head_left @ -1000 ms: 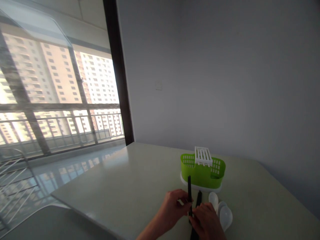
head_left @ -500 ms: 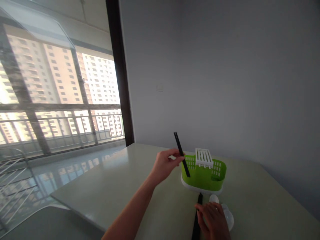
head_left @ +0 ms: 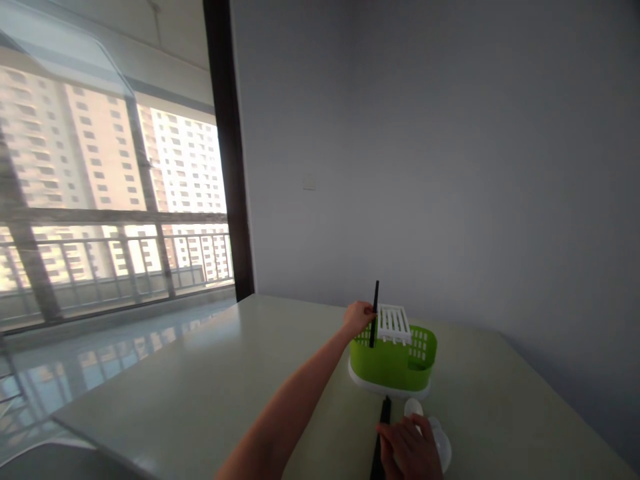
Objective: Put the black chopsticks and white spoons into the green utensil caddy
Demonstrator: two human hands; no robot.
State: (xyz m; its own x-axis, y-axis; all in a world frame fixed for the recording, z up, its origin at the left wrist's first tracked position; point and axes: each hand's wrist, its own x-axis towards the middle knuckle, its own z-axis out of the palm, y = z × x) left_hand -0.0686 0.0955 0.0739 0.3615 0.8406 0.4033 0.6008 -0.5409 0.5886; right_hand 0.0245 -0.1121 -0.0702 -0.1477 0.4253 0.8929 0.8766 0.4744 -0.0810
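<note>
Left hand [head_left: 359, 317] pinches black chopsticks [head_left: 376, 295] nearly upright at the left end of the green basket [head_left: 393, 368] — best kept steep to clear its rim; right hand [head_left: 411, 445] curls by a black bundle [head_left: 385, 412] on the surface [head_left: 210, 380] — its grip, I cannot tell.

Bare left forearm [head_left: 300, 390], bare left grip [head_left: 359, 317]

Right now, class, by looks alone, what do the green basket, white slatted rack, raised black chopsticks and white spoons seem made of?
Green basket: likely plastic, satin; even colour and moulded slots.
White rack: probably plastic, fairly matt; uniform white slats.
Black chopsticks: dull dark finish; wood or plastic, can't tell.
White spoons: smooth, pale, rounded bowls; plastic or ceramic.
</note>
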